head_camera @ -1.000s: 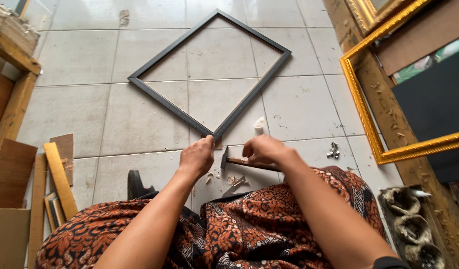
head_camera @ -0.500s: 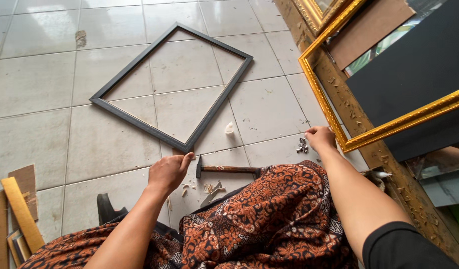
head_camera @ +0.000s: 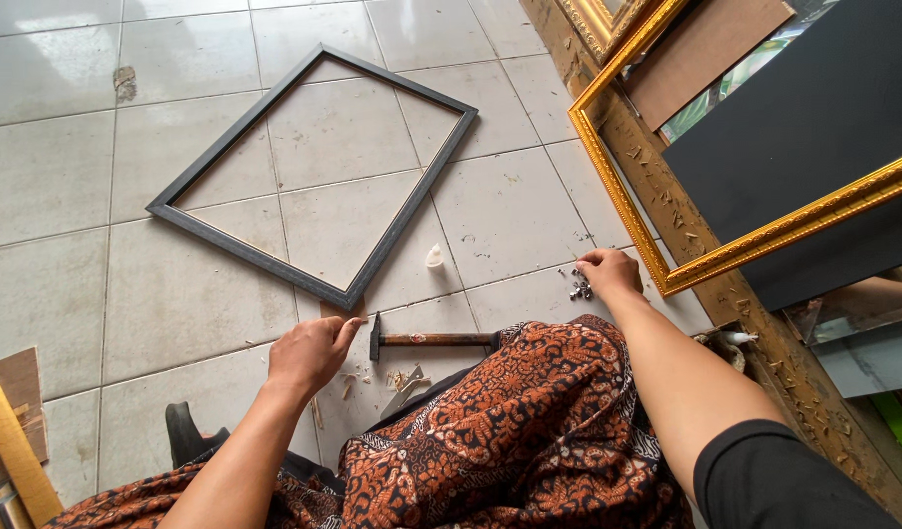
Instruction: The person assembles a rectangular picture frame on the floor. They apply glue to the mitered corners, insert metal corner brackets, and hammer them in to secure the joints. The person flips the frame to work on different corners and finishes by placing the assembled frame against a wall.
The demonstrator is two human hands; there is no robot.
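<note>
R hand (head_camera: 608,271) grip pinching metal bits (head_camera: 580,289); L hand (head_camera: 311,353) loose, empty, by hammer (head_camera: 431,340).

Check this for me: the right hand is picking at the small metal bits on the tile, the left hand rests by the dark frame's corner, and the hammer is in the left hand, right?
Not quite. The head view shows the hammer lying on the floor tile, held by neither hand. The left hand does rest by the dark frame corner, and the right hand is at the small metal bits.

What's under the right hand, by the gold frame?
Under the right hand, small silvery metal pieces lie on the floor tile, fingertips over them. Their kind is too small to tell; any beneath the palm are covered.
</note>
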